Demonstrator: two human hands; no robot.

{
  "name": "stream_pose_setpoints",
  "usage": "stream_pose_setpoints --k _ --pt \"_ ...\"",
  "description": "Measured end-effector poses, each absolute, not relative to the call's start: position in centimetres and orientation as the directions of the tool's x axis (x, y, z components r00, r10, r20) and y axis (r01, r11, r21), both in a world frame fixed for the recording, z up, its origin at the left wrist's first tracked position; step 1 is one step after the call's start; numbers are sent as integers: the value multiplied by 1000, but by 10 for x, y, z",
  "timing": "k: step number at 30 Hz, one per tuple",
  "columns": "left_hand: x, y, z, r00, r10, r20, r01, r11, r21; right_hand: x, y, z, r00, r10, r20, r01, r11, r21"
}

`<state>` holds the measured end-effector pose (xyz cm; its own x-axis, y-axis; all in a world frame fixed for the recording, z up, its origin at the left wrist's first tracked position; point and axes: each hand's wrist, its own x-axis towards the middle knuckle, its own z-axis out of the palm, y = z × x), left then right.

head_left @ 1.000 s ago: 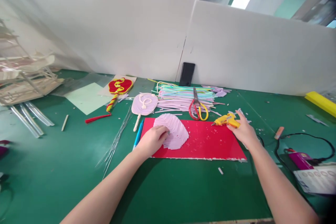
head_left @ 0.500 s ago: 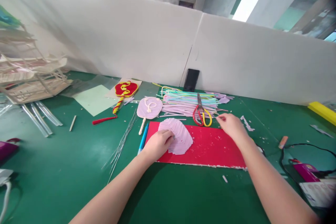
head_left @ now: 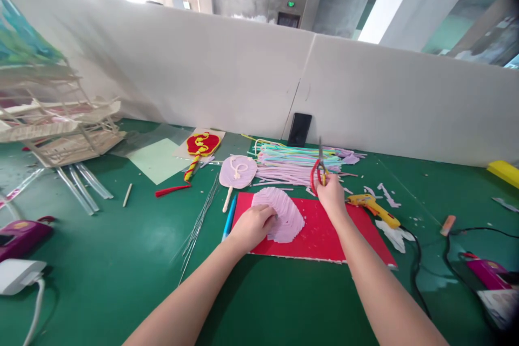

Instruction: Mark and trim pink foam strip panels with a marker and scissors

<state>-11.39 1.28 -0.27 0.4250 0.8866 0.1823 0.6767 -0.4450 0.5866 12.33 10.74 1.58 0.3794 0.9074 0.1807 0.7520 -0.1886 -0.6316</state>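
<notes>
My right hand (head_left: 332,194) is closed on the handles of the scissors (head_left: 319,165), whose blades point up and away from me. My left hand (head_left: 253,227) rests with bent, closed fingers on the left part of a lilac rounded piece (head_left: 288,216) built from ridged strips; its fingertips are partly hidden. This piece lies on a red board (head_left: 324,227) speckled with lilac scraps. Just behind the scissors lies a bundle of pastel fuzzy stems (head_left: 292,165), lilac, mint and white.
A yellow glue gun (head_left: 375,210) lies right of my right hand, its cable trailing toward me. Left of the board are a blue pen (head_left: 229,217), thin wires (head_left: 198,221), a lilac fan (head_left: 238,171) and a red-yellow fan (head_left: 203,144). A phone (head_left: 299,130) leans on the partition.
My right hand has moved left from the board's far right edge and taken hold of the scissors, lifting them. The glue gun now shows. My left hand stays on the lilac piece.
</notes>
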Motion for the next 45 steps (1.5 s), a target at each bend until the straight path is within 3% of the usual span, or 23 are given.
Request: stream_pose_setpoints --k 6,8,10,21,25,32,39,45 --pt "-115 8 -1 405 894 190 668 -431 606 103 67 23 415 892 178 477 -47 -877" --pt "-118 8 3 374 903 209 670 -420 612 94 52 18 334 938 96 77 75 -994" --pt "-124 15 11 319 921 224 708 -388 590 89 42 13 304 951 58 -99 92 -991" --pt "-112 99 55 239 964 -113 926 -191 327 88 42 7 232 966 -113 -326 -32 -945" --pt "-100 97 50 242 956 -167 940 -188 286 88 44 4 217 972 -88 -331 -12 -944" --pt "-105 100 43 291 942 -168 924 -231 305 90 38 0 185 982 26 -116 48 -992" --pt "-110 94 74 456 882 -122 807 -351 475 84 35 4 204 979 10 -198 51 -979" --pt "-118 88 100 460 886 63 625 -373 685 92 43 8 351 934 69 -71 100 -992"
